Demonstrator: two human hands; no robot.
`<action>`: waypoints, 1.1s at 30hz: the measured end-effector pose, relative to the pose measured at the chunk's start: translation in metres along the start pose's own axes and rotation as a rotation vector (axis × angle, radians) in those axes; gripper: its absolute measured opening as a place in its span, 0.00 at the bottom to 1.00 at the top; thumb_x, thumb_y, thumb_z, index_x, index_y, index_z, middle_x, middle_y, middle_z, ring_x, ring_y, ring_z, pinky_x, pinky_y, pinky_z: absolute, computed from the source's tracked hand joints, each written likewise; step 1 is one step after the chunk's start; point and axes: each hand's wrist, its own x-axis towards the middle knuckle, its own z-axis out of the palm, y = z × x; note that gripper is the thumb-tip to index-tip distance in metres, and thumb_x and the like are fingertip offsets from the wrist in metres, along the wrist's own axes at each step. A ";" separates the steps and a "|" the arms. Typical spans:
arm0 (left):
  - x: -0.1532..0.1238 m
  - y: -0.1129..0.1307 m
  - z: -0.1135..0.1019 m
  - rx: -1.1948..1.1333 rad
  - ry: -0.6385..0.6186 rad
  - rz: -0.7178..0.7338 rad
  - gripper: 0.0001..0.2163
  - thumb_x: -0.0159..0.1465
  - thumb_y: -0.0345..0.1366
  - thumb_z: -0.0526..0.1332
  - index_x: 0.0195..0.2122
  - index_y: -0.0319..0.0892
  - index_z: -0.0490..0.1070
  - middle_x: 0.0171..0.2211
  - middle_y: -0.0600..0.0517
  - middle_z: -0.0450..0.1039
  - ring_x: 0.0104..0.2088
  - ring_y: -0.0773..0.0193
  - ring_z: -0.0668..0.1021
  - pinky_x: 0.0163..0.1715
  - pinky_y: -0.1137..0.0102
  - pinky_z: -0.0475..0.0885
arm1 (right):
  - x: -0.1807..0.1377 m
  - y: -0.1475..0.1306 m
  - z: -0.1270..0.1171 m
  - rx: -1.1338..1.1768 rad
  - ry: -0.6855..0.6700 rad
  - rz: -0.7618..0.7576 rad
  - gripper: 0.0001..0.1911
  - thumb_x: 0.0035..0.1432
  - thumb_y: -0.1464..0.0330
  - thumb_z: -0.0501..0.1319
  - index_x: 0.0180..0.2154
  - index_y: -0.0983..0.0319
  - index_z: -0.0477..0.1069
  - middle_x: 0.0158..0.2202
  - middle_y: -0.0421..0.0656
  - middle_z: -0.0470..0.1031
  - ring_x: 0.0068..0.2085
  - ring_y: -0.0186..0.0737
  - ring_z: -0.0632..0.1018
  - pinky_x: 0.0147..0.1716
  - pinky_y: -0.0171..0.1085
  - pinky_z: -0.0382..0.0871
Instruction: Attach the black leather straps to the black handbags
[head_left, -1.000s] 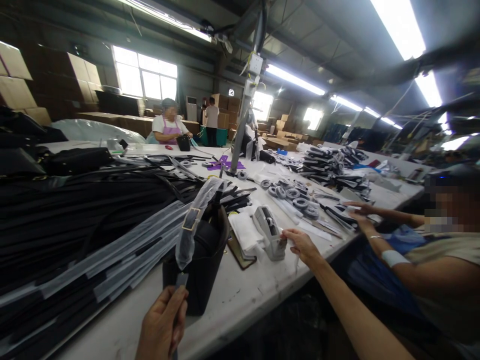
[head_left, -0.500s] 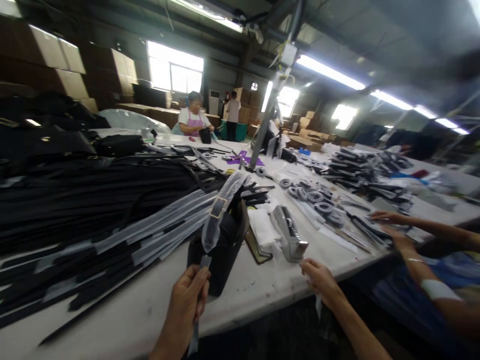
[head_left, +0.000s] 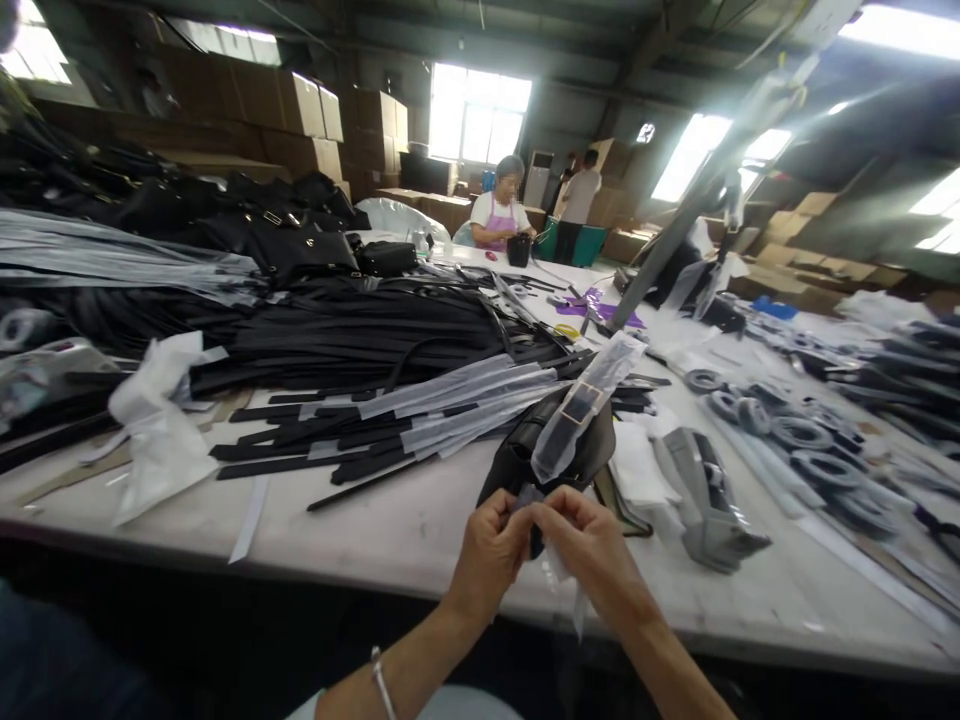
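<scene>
So compared with half a second ago, the view is swinging left, and the white table (head_left: 360,540) is showing more of its left side, including a crumpled white sheet (head_left: 165,430). The pile of black straps (head_left: 390,340) is spreading over a big chunk of that table.

Containers next: the cardboard boxes (head_left: 270,95) are stacking up along the back, seemingly closed, so I'm not seeing what's in them. The black bag (head_left: 517,450) is sitting near the front edge right by the hands, its inside showing dark (can't tell what's in there, honestly). Across the table a co-worker in a pink apron is handling a smaller black bag (head_left: 519,250). The grey tape dispenser (head_left: 705,500) is resting to the right of the near bag, and the right hand is no longer hanging out beside it.

That's the main change: the right hand (head_left: 596,550) is now meeting the left hand (head_left: 491,555) in front of the bag, fingertips touching. The left is pinching a grey strap end (head_left: 529,495) with closed fingers, and the right is gripping a clear strip (head_left: 579,612) that's dangling below it. Just above them, a clear plastic sleeve (head_left: 553,450) is lying over the bag, and a gold-coloured buckle (head_left: 581,403) is showing on it.
</scene>
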 end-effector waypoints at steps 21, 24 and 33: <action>-0.004 0.016 -0.008 -0.198 -0.094 -0.216 0.16 0.57 0.50 0.62 0.27 0.41 0.66 0.12 0.63 0.59 0.08 0.78 0.53 0.08 0.79 0.44 | 0.015 0.021 -0.008 0.123 -0.131 0.067 0.13 0.47 0.59 0.68 0.27 0.64 0.77 0.27 0.44 0.78 0.31 0.41 0.75 0.33 0.36 0.67; -0.008 0.019 -0.007 -0.267 -0.121 -0.320 0.17 0.55 0.50 0.64 0.27 0.40 0.67 0.12 0.62 0.60 0.08 0.79 0.53 0.08 0.80 0.45 | 0.014 0.021 -0.001 -0.063 -0.004 0.017 0.11 0.48 0.61 0.66 0.25 0.63 0.77 0.25 0.43 0.77 0.29 0.41 0.74 0.31 0.36 0.65; -0.010 0.010 -0.006 -0.065 -0.011 -0.118 0.20 0.57 0.53 0.61 0.25 0.39 0.68 0.12 0.59 0.64 0.08 0.77 0.57 0.07 0.79 0.48 | 0.006 0.005 -0.008 -0.239 0.068 0.009 0.16 0.47 0.56 0.65 0.20 0.62 0.75 0.18 0.41 0.72 0.24 0.38 0.69 0.24 0.34 0.60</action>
